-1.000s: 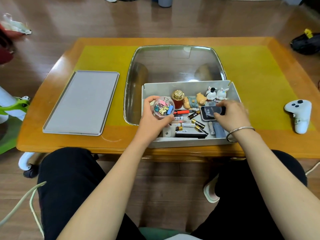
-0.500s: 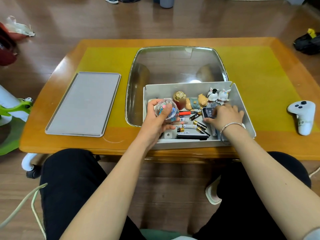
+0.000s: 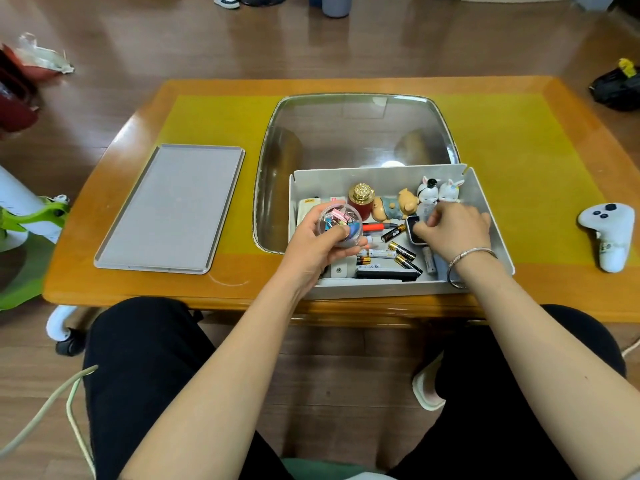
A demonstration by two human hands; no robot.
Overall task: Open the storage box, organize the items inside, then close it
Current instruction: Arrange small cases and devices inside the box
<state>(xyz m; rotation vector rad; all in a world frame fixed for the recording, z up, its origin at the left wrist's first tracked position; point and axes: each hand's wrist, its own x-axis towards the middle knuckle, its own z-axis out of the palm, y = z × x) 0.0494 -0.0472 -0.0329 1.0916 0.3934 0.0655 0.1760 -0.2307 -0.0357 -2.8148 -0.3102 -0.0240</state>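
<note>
The grey storage box (image 3: pixel 491 216) sits open at the table's front edge, its flat grey lid (image 3: pixel 173 206) lying to the left. My left hand (image 3: pixel 318 247) holds a clear round tub of coloured binder clips (image 3: pixel 337 221) above the box's left end. My right hand (image 3: pixel 453 230) reaches into the right half, fingers curled on a small dark square device (image 3: pixel 414 230). Inside lie several batteries (image 3: pixel 398 251), a red pen (image 3: pixel 375 226), a gold-capped red bottle (image 3: pixel 362 199), a pig figurine (image 3: pixel 394 206), two bunny figurines (image 3: pixel 440 188) and a black bar (image 3: pixel 384 273).
A glass pane (image 3: pixel 356 133) is set into the orange wooden table (image 3: pixel 554 150) behind the box. A white game controller (image 3: pixel 607 233) lies at the right. A green and white stand (image 3: pixel 31 216) is left of the table. A black bag (image 3: pixel 616 84) sits on the floor, far right.
My left hand has lowered and turned the clip tub slightly. My right hand has shifted over the dark device deeper toward the bunny figurines.
</note>
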